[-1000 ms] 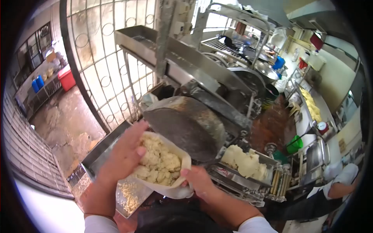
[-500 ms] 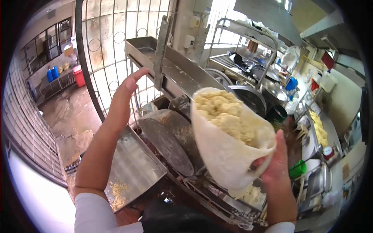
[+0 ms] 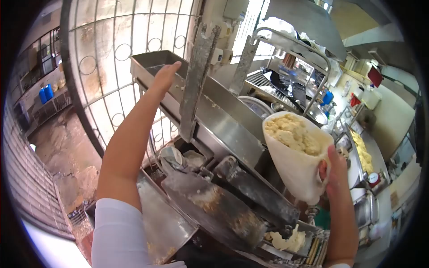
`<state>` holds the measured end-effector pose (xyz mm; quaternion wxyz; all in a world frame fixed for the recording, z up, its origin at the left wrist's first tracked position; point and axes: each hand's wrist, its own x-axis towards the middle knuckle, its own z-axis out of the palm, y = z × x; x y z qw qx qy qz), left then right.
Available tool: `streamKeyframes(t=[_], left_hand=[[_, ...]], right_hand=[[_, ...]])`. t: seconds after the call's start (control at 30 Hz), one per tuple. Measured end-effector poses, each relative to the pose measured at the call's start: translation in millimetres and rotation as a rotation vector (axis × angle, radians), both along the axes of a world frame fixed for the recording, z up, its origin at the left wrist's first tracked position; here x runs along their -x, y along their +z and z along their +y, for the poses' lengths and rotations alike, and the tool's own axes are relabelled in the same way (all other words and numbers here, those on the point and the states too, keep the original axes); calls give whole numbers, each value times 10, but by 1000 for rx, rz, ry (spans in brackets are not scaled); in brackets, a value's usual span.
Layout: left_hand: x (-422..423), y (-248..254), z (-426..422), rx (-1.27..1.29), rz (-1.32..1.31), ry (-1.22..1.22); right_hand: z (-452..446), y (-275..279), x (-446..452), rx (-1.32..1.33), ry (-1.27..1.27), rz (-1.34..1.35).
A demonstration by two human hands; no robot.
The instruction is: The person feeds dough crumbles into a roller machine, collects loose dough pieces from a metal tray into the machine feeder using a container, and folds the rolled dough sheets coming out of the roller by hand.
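My right hand [image 3: 334, 172] is closed round the handle of a white plastic scoop [image 3: 290, 172], which looks like a cut-down jug. Pale yellow, lumpy dough [image 3: 292, 131] fills it. The scoop is held up at the right end of a long metal trough [image 3: 228, 127]. Stretched forward, my left hand [image 3: 166, 78] is at the trough's far left part, fingers extended and holding nothing I can see; whether it touches the rim I cannot tell. Below the trough are worn machine rollers or covers [image 3: 214, 201], dusted with flour.
An upright metal bar [image 3: 196, 85] stands against the trough between my arms. A metal tray [image 3: 165, 219] with crumbs lies lower left. More dough [image 3: 288, 239] sits low beneath the scoop. A wire rack [image 3: 308, 44] and a counter with yellow dough [image 3: 361, 152] are at the right.
The scoop has moved right and farther from me in my right hand. My left hand has reached forward to the trough, and my view has shifted closer to the machine.
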<state>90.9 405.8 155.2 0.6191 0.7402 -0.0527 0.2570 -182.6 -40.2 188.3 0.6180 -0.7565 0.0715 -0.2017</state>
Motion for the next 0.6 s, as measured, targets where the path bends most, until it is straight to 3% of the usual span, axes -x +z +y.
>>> streamKeyframes(t=[0.13, 0.2, 0.27, 0.33, 0.6], left_hand=[[-812, -212, -150, -131, 87, -297], [-991, -315, -200, -187, 141, -410], [-1025, -307, -228, -246, 217, -482], [-921, -268, -258, -252, 270, -553], [-1235, -452, -231, 17, 295, -714]], right_hand=[[490, 69, -837, 380, 26, 114], [990, 72, -1236, 663, 112, -60], [1425, 192, -1589, 1549, 94, -173], [1852, 197, -1864, 1782, 310, -225], [2241, 431, -2131, 1933, 243, -233]])
